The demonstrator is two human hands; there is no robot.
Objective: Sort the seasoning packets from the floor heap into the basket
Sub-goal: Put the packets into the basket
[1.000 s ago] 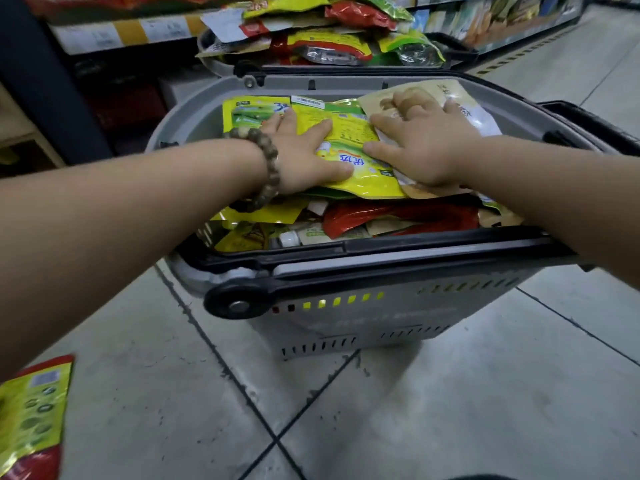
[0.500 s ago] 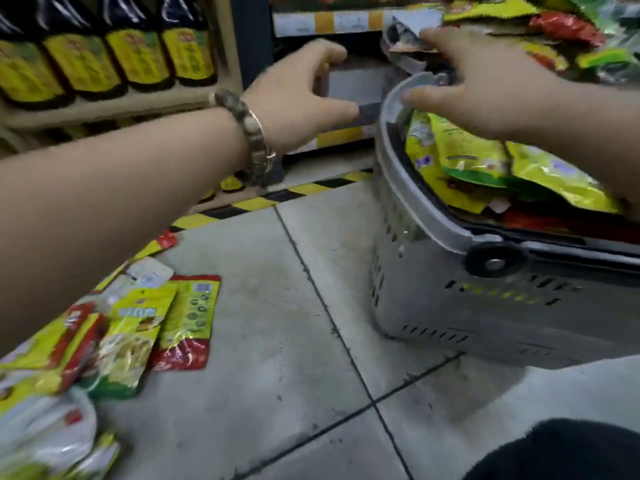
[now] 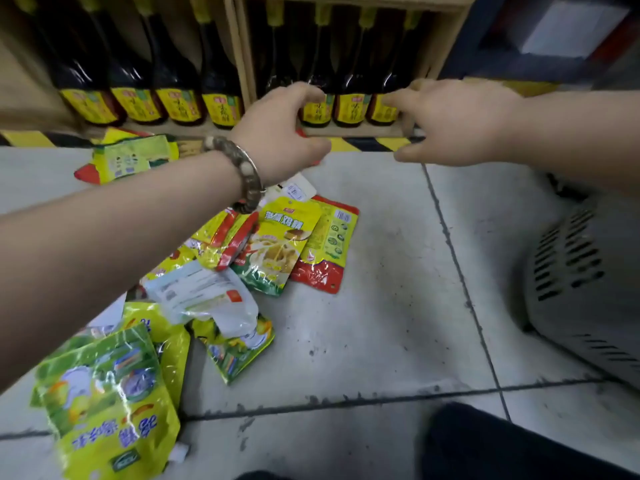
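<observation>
Empty, both of them: left hand (image 3: 280,133) and right hand (image 3: 457,123) hang above the floor with fingers loosely curled, holding nothing. Sorting is far from finished, I judge. The seasoning packets (image 3: 242,258) lie in an overlapping heap on the tiles under my left forearm, at least 8 that I can tell apart, plus 1 lone packet (image 3: 128,157) by the shelf. Just 1 basket (image 3: 581,289) shows, its grey wall at my right, contents hidden. Behind stand about 8 dark bottles (image 3: 180,98).
</observation>
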